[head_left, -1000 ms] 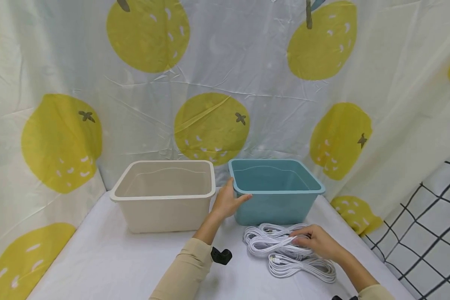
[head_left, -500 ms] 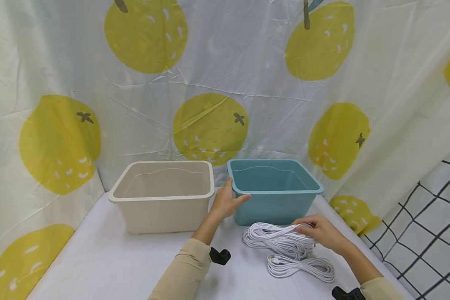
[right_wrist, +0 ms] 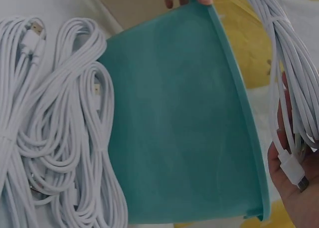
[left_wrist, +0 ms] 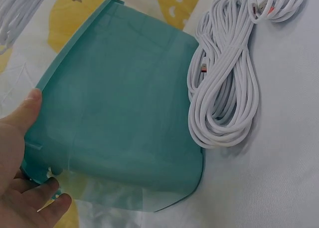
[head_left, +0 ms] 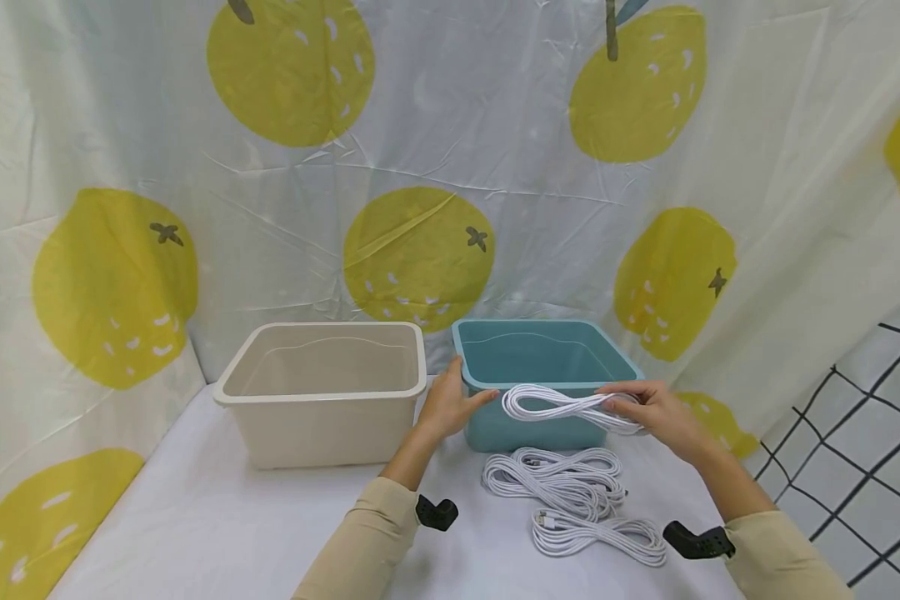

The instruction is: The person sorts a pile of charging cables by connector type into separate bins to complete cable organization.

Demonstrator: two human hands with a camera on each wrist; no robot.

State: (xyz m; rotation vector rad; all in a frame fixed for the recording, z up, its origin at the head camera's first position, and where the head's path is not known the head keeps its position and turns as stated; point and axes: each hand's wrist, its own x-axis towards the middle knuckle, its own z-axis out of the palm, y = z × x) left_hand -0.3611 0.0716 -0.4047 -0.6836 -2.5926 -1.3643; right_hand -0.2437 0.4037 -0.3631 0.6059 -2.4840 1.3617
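My right hand [head_left: 656, 417] pinches a coiled white USB cable [head_left: 555, 407] at its right end, raised in front of the teal bin [head_left: 540, 433]. In the right wrist view that held cable [right_wrist: 294, 63] hangs in a bundle, with a plug [right_wrist: 294, 169] dangling by the palm. My left hand [head_left: 447, 404] holds the teal bin's front left corner, thumb on the front just at the rim and fingers along the side. Below the bin, several more coiled white cables [head_left: 547, 483] lie overlapping on the white cloth, their metal plugs showing in the left wrist view.
A beige bin [head_left: 330, 429] stands left of the teal one, with my left forearm in front of the gap. Behind both hangs a curtain [head_left: 540, 250] printed with yellow fruit. A black wire grid [head_left: 862, 442] leans at the right.
My right hand has lifted one coiled cable off the pile and carried it up before the teal bin's front. My left hand has stayed at the bin's corner.
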